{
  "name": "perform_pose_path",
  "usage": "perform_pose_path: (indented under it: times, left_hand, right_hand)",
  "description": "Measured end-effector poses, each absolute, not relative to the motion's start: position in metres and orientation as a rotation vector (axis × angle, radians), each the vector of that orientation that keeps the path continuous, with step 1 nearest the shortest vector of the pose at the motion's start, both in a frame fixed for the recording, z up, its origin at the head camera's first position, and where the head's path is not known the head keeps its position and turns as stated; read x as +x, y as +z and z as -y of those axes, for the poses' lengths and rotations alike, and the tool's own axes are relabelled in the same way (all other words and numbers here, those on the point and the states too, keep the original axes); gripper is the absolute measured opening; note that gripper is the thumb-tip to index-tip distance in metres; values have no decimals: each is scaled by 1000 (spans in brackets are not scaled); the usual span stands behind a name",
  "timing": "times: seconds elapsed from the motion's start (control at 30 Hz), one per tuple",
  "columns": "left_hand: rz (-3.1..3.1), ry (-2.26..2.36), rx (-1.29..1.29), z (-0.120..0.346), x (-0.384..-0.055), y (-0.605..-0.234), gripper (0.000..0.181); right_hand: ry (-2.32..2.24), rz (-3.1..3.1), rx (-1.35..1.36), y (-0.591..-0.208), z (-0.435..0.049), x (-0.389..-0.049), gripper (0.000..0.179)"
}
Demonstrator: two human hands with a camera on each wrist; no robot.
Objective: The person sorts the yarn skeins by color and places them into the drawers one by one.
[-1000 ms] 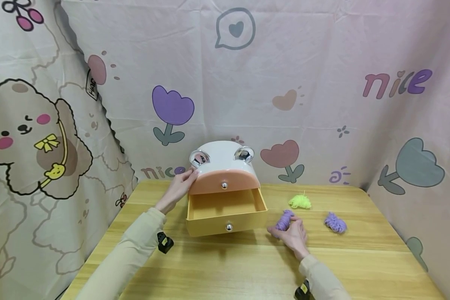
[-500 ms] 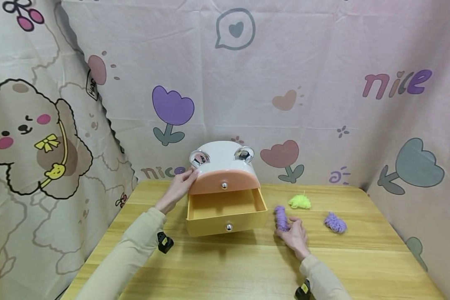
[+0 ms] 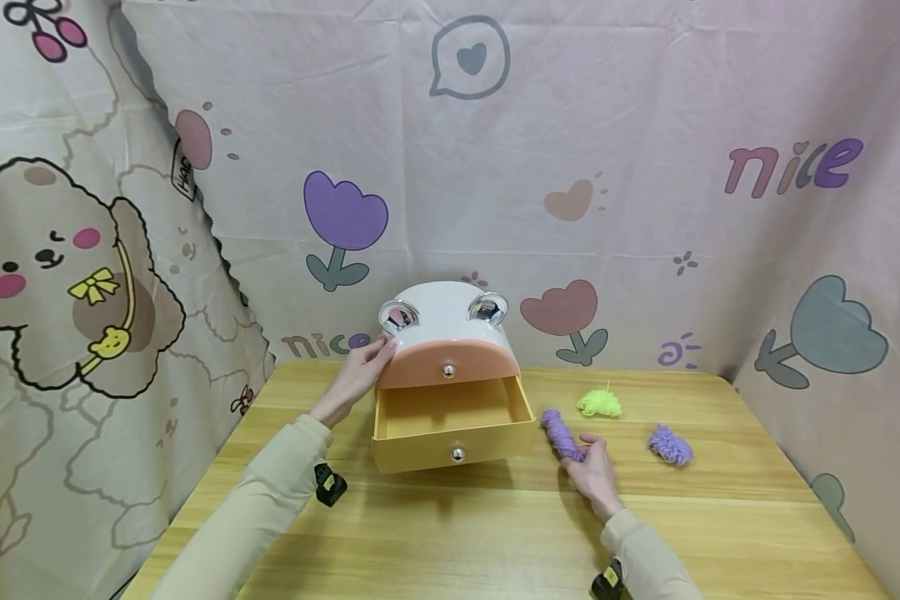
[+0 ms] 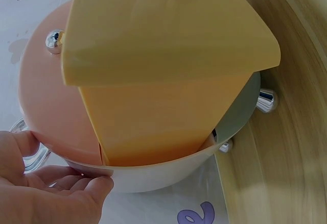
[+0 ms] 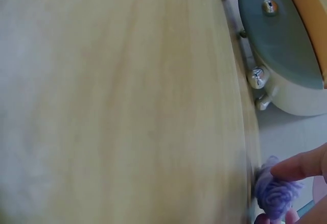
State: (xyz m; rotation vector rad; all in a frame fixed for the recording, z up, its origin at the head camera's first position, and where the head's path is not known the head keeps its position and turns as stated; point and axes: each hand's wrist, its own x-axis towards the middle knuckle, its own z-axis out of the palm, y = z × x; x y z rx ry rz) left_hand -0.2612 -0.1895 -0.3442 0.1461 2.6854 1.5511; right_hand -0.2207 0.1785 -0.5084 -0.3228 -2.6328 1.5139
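A small drawer box [image 3: 450,321] with a white rounded shell, silver eye-like rings and a pink upper drawer stands at the table's back. Its yellow drawer [image 3: 420,454] is pulled out, the inside bare. My left hand [image 3: 352,379] holds the box by its left side; in the left wrist view, fingers and thumb lie around the shell's edge beside the pink front. Right of the yellow drawer, my right hand [image 3: 594,477] pinches the lower end of a purple yarn skein [image 3: 558,432]. That skein [image 5: 276,191] shows between finger and thumb in the right wrist view.
Behind the right hand lies a neon-yellow yarn bundle [image 3: 600,403]. A second purple yarn bundle [image 3: 671,446] is farther right on the wooden table [image 3: 450,542]. Printed curtains [image 3: 450,167] stand close behind and at both sides.
The purple skein has swung in my right hand, its far end turning left toward the yellow drawer. My right hand has shifted slightly right; the left hand and box have stayed put.
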Motion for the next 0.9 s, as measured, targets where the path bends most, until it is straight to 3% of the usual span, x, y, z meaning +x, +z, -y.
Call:
perform_pose_path:
  times: [0.7, 0.9]
  left_hand:
    - [-2684, 1560, 142, 190, -262, -344, 65]
    - [-2688, 1545, 136, 190, -262, -345, 66]
  right_hand:
    - [1701, 2267, -483, -509, -181, -222, 36]
    - [1862, 2125, -516, -509, -184, -222, 35]
